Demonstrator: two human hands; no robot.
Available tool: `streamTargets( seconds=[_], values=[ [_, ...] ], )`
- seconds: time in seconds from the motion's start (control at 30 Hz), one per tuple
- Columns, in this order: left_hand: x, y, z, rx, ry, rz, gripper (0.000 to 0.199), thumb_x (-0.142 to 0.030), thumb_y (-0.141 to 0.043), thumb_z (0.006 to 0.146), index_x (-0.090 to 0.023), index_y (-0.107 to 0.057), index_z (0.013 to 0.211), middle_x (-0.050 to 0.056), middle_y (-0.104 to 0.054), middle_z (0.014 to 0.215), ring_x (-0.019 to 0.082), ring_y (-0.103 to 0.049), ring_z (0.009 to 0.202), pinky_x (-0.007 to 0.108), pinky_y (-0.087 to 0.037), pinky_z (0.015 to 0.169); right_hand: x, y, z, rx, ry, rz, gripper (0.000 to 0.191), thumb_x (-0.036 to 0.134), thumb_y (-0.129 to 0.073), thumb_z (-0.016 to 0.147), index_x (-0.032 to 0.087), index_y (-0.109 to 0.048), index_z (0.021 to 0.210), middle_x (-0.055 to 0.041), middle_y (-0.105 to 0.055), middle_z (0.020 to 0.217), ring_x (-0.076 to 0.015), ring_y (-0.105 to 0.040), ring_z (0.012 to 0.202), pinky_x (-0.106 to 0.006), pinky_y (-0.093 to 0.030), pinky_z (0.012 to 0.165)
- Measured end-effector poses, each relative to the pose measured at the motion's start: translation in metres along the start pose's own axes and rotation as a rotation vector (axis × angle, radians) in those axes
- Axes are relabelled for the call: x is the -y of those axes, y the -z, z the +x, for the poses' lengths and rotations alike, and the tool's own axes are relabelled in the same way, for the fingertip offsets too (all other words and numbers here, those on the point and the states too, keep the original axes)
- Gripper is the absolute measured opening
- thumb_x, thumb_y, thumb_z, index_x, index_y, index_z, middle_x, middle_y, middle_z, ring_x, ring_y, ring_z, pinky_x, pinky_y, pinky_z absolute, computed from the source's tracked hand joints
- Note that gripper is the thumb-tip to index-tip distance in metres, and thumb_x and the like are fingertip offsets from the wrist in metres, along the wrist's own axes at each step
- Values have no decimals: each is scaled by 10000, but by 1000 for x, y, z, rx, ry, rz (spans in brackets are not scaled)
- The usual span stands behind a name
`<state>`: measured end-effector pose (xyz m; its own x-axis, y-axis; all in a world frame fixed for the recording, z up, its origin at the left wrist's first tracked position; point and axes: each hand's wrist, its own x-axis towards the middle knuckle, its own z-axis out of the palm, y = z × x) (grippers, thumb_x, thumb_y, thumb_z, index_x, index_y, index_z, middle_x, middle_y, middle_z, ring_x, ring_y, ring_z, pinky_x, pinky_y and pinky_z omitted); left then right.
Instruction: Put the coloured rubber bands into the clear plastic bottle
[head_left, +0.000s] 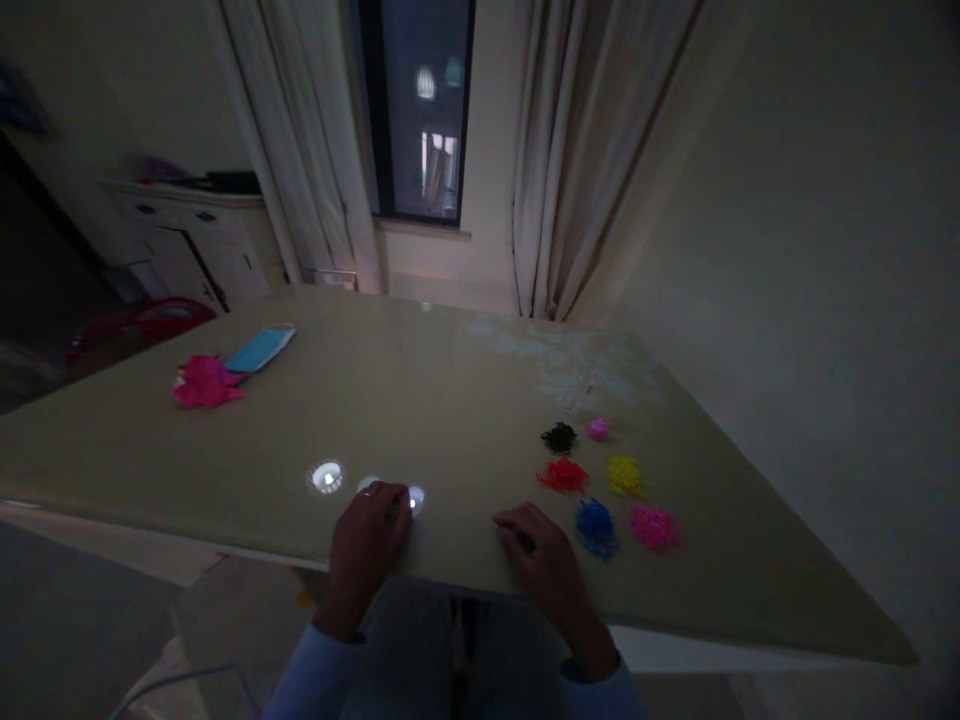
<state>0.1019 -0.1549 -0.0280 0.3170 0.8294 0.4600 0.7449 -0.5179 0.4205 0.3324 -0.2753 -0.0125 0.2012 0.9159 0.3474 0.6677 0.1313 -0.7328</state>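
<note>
My left hand [373, 532] rests on the table near its front edge, with its fingers curled in and a ring on one finger. Nothing shows in its grasp. To the right, my right hand [541, 555] also lies on the tabletop, thumb and fingers closed together, with nothing visible between them. Closest to it is a small heap of blue rubber bands [596, 527]. Around that lie heaps of red bands [563, 475], yellow bands [625, 476], pink bands [657, 527] and black bands [559, 437]. A small pink-purple clump [598, 429] sits beside the black heap.
A blue face mask [261, 350] and a crumpled bright pink item [208, 382] lie at the table's left. Behind the heaps is a small clear object [581, 391], hard to make out. The glossy table [435, 400] reflects lamps. A wall [825, 330] stands on the right.
</note>
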Motion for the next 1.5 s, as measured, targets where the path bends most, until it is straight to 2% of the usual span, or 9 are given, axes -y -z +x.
streamTargets(
  seconds=[0.37, 0.53, 0.67, 0.77, 0.9, 1.03, 1.27, 1.37, 1.5],
  values=[
    [0, -2, 0, 70, -25, 19, 271, -299, -446, 950, -189, -691, 913, 81, -695, 918, 235, -661, 855, 339, -490, 759, -4, -2, -4, -93, -33, -3, 159, 187, -567, 891, 194, -725, 910, -65, -706, 860, -180, -674, 799, -256, -510, 712],
    [-2, 1, 4, 163, 62, -52, 284, -323, -451, 927, -204, -709, 936, 75, -704, 941, 242, -665, 884, 349, -494, 771, -5, -3, -6, -116, -36, -14, 154, 186, -569, 891, 190, -722, 914, -70, -708, 865, -181, -678, 815, -255, -516, 731],
    [-7, -1, 14, 211, 186, -205, 282, -386, -489, 899, -233, -718, 960, 49, -729, 948, 223, -676, 888, 341, -499, 807, -7, -2, -6, -107, -39, 3, 152, 210, -580, 892, 192, -730, 907, -70, -712, 863, -181, -679, 821, -257, -522, 744],
    [-18, -7, 25, 262, 219, -345, 306, -416, -480, 903, -232, -712, 981, 38, -746, 950, 195, -681, 829, 318, -505, 782, -9, 1, -4, -80, -62, 61, 147, 236, -601, 876, 191, -742, 882, -65, -708, 835, -175, -673, 784, -246, -518, 694],
    [-35, -18, 34, 314, 132, -331, 297, -370, -468, 905, -226, -719, 970, 49, -757, 967, 206, -683, 870, 329, -492, 798, -2, 16, 0, -16, -138, 193, 168, 303, -631, 862, 191, -755, 873, -47, -684, 798, -148, -636, 676, -230, -496, 593],
    [-37, -23, 33, 319, 59, -305, 310, -363, -454, 902, -233, -730, 955, 51, -762, 976, 220, -683, 891, 352, -488, 817, 12, 47, 12, -2, -221, 323, 219, 381, -676, 844, 191, -756, 921, -19, -652, 755, -112, -588, 568, -223, -490, 536],
    [-24, -22, 31, 282, 155, -457, 359, -513, -490, 842, -262, -740, 898, 28, -769, 868, 214, -690, 758, 325, -518, 693, 17, 104, 50, -139, -263, 310, 285, 454, -717, 793, 187, -748, 892, -25, -694, 742, -122, -590, 583, -243, -504, 548],
    [-24, -21, 34, 280, 180, -482, 370, -527, -490, 832, -260, -738, 891, 37, -768, 863, 216, -696, 755, 326, -525, 696, 11, 107, 49, -135, -268, 278, 298, 465, -712, 792, 183, -744, 884, -20, -686, 724, -124, -583, 584, -245, -496, 548],
    [-34, -16, 51, 474, 202, -541, 435, -570, -522, 793, -223, -722, 963, 76, -768, 920, 238, -712, 777, 345, -544, 697, 9, 80, 19, -84, -277, 316, 275, 439, -682, 833, 183, -740, 913, -11, -660, 740, -109, -565, 574, -236, -478, 548]
  ],
)
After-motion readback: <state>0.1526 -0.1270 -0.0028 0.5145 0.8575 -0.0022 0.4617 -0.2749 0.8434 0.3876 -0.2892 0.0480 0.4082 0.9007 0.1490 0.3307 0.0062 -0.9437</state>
